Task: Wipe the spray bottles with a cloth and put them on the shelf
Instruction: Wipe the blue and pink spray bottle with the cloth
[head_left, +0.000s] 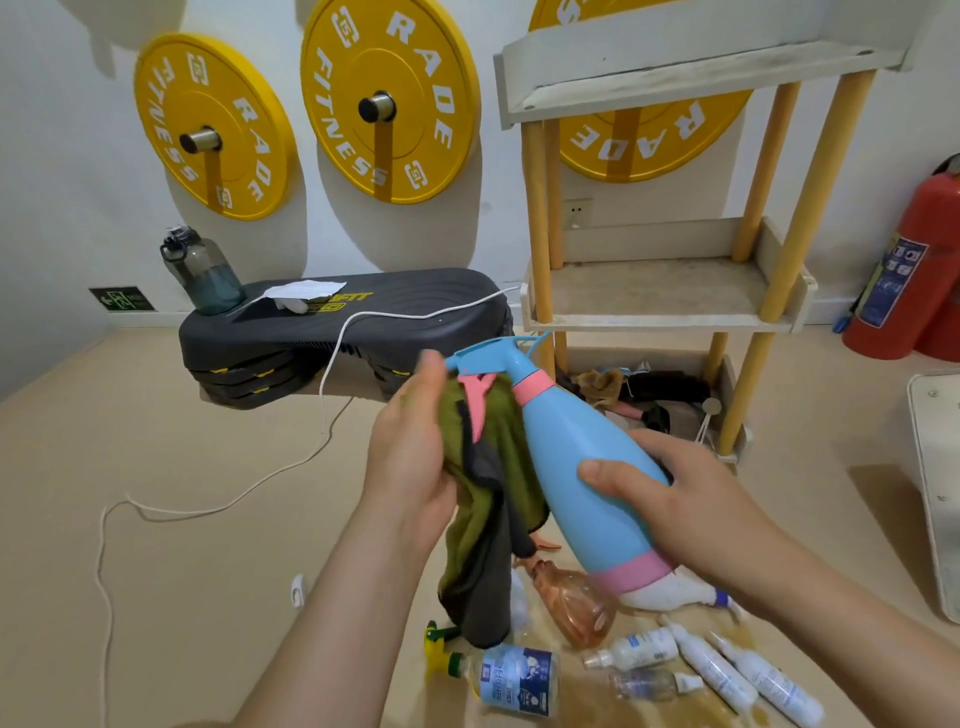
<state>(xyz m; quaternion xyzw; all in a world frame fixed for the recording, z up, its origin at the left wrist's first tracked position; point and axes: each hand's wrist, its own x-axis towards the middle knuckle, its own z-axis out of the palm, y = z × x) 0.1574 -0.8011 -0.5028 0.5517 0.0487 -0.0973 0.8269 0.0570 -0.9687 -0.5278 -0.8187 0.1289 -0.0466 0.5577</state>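
My right hand (680, 499) grips the body of a light-blue spray bottle (576, 467) with pink bands and a pink trigger, tilted with its head up and to the left. My left hand (410, 457) holds an olive-green and grey cloth (488, 519) against the bottle's trigger and neck; the cloth hangs down below. On the floor beneath lie several more bottles: an amber one (576, 603), a clear one with a yellow-green sprayer (509, 680), and small white ones (727, 665). The wooden shelf (660, 317) stands behind, its middle tier bare.
A black step platform (343, 332) with a water jug (200, 270) sits at the back left. A white cord (218, 504) trails over the floor. Yellow weight plates (389, 98) hang on the wall. A red fire extinguisher (914, 270) stands at the right.
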